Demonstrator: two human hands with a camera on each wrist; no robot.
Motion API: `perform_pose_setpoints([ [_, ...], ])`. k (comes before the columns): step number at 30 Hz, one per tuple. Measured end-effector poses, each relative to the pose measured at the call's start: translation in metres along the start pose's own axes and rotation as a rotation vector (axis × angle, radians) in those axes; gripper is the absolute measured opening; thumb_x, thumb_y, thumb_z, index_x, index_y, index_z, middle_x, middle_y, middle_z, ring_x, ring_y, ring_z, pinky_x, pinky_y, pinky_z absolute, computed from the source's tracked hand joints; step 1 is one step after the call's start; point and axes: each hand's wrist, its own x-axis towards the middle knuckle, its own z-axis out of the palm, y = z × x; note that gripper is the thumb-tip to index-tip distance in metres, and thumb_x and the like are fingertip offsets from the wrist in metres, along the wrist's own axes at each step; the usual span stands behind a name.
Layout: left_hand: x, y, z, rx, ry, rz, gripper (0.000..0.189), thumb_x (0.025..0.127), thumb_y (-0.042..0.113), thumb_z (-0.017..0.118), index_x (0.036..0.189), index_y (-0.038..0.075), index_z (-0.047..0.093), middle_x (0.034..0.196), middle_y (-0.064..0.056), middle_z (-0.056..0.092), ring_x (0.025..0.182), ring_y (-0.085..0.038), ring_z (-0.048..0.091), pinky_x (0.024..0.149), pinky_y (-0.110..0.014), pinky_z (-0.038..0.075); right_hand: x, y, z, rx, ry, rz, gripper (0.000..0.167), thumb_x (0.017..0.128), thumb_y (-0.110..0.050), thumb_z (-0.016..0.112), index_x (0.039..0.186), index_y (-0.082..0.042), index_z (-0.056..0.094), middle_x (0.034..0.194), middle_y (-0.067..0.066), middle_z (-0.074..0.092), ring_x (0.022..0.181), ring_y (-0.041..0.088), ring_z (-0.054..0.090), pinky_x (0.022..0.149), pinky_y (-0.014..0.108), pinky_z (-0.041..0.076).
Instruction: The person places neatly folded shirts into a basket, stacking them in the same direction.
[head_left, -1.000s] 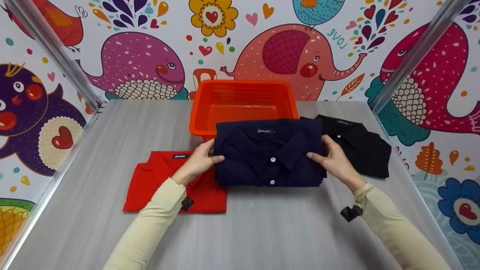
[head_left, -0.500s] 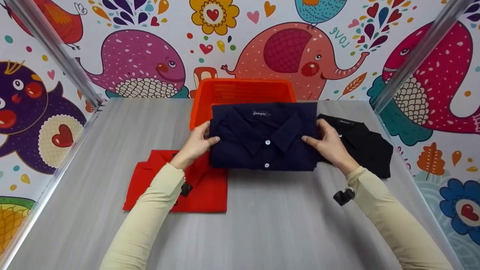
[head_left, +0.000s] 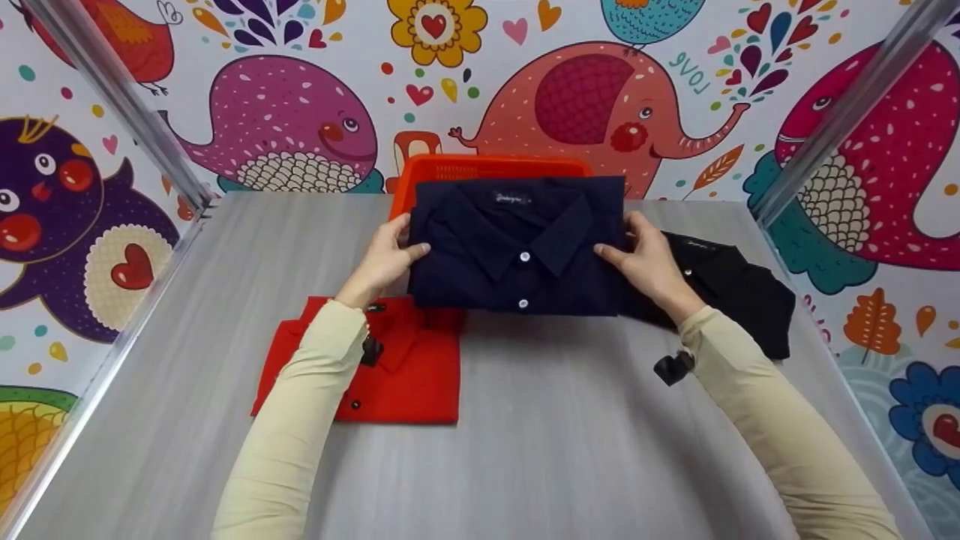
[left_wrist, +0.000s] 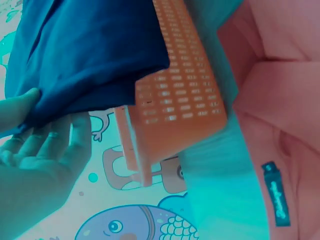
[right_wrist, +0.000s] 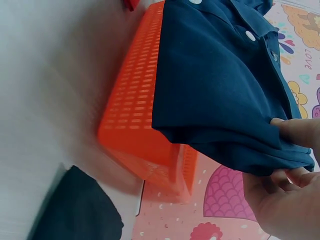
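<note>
A folded navy shirt (head_left: 517,247) with white buttons and a dark neck label is held up between both hands, its collar side toward the back wall. The left hand (head_left: 384,259) pinches its left edge, thumb on top and fingers beneath. At the right edge the right hand (head_left: 651,259) grips it the same way. Behind and below the shirt stands an orange basket (head_left: 495,163), mostly hidden in the head view. Its slotted side (right_wrist: 132,95) shows in the right wrist view, with the shirt over its rim.
A folded red shirt (head_left: 420,375) lies on the grey table (head_left: 540,450) at the left, partly under the left forearm. On the right lies a folded black shirt (head_left: 742,292). A cartoon-printed wall (head_left: 450,97) closes off the back, with metal posts (head_left: 840,112) at the corners.
Both hands have carried the navy shirt away from the person, up and slightly left, until it covers most of the orange basket in the head view. The red and black shirts lie still.
</note>
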Motion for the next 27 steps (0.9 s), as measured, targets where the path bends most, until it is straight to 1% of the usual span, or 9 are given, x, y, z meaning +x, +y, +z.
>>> perform_pose_setpoints([
  [3,0.005,0.0,-0.002,-0.009,0.045,0.016,0.035,0.088,-0.011,0.058,0.123,-0.013,0.053,0.11,-0.025,0.062,0.096,-0.026,0.059,0.082,-0.03,0.047,0.008,-0.004,0.002,0.013,0.004,0.004,0.037,0.088,-0.007,0.069,0.12,0.005,0.053,0.117,0.019,0.057,0.108,0.032,0.056,0.091,0.042,0.042],
  [7,0.012,0.002,-0.006,-0.005,0.109,0.024,0.029,0.087,-0.011,0.06,0.115,-0.011,0.057,0.101,-0.02,0.064,0.085,-0.018,0.056,0.075,-0.025,0.046,0.021,-0.007,0.004,0.019,0.016,0.022,0.04,0.088,-0.007,0.068,0.124,0.006,0.053,0.122,0.02,0.055,0.111,0.032,0.052,0.095,0.043,0.04],
  [10,0.018,0.003,-0.007,0.011,0.154,0.013,0.029,0.087,-0.009,0.061,0.115,-0.011,0.058,0.101,-0.02,0.064,0.085,-0.016,0.054,0.076,-0.024,0.044,0.032,-0.007,0.008,0.022,0.027,0.038,0.04,0.088,-0.007,0.068,0.124,0.006,0.053,0.121,0.02,0.056,0.11,0.03,0.052,0.094,0.041,0.04],
  [13,0.025,0.004,-0.008,0.035,0.198,-0.003,0.028,0.087,-0.008,0.061,0.115,-0.01,0.059,0.1,-0.019,0.063,0.084,-0.016,0.053,0.076,-0.025,0.043,0.042,-0.008,0.013,0.019,0.039,0.036,0.04,0.088,-0.007,0.068,0.123,0.005,0.055,0.119,0.019,0.059,0.107,0.029,0.054,0.09,0.039,0.043],
  [15,0.03,0.006,-0.009,0.068,0.228,-0.012,0.027,0.088,-0.007,0.061,0.115,-0.009,0.06,0.096,-0.017,0.062,0.083,-0.017,0.052,0.075,-0.025,0.041,0.049,-0.01,0.016,0.015,0.041,0.035,0.04,0.088,-0.008,0.068,0.124,0.005,0.056,0.118,0.019,0.06,0.105,0.029,0.056,0.089,0.04,0.045],
  [19,0.04,0.011,-0.01,0.148,0.278,-0.018,0.028,0.089,-0.004,0.062,0.116,-0.008,0.061,0.091,-0.012,0.058,0.081,-0.017,0.048,0.073,-0.025,0.038,0.061,-0.015,0.02,-0.041,0.038,0.053,0.042,0.088,-0.011,0.067,0.126,0.005,0.057,0.119,0.021,0.06,0.108,0.032,0.055,0.092,0.043,0.045],
  [23,0.05,0.015,-0.01,0.202,0.307,-0.023,0.027,0.09,-0.001,0.062,0.117,-0.008,0.062,0.09,-0.011,0.055,0.082,-0.02,0.045,0.074,-0.026,0.036,0.072,-0.02,0.02,-0.078,0.039,0.092,0.046,0.088,-0.013,0.068,0.129,0.004,0.056,0.125,0.022,0.058,0.114,0.035,0.053,0.097,0.045,0.043],
  [25,0.054,0.017,-0.01,0.22,0.312,-0.032,0.027,0.091,0.001,0.063,0.116,-0.006,0.062,0.092,-0.013,0.058,0.084,-0.021,0.048,0.076,-0.028,0.038,0.077,-0.021,0.019,-0.07,0.039,0.121,0.047,0.088,-0.013,0.068,0.13,0.004,0.055,0.126,0.022,0.057,0.115,0.035,0.052,0.098,0.045,0.042],
  [27,0.058,0.016,-0.008,0.242,0.31,-0.039,0.026,0.091,0.002,0.062,0.117,-0.004,0.063,0.097,-0.015,0.063,0.089,-0.023,0.053,0.08,-0.03,0.041,0.081,-0.02,0.018,-0.071,0.041,0.152,0.048,0.088,-0.014,0.068,0.131,0.004,0.055,0.127,0.022,0.056,0.116,0.034,0.051,0.098,0.044,0.042],
])
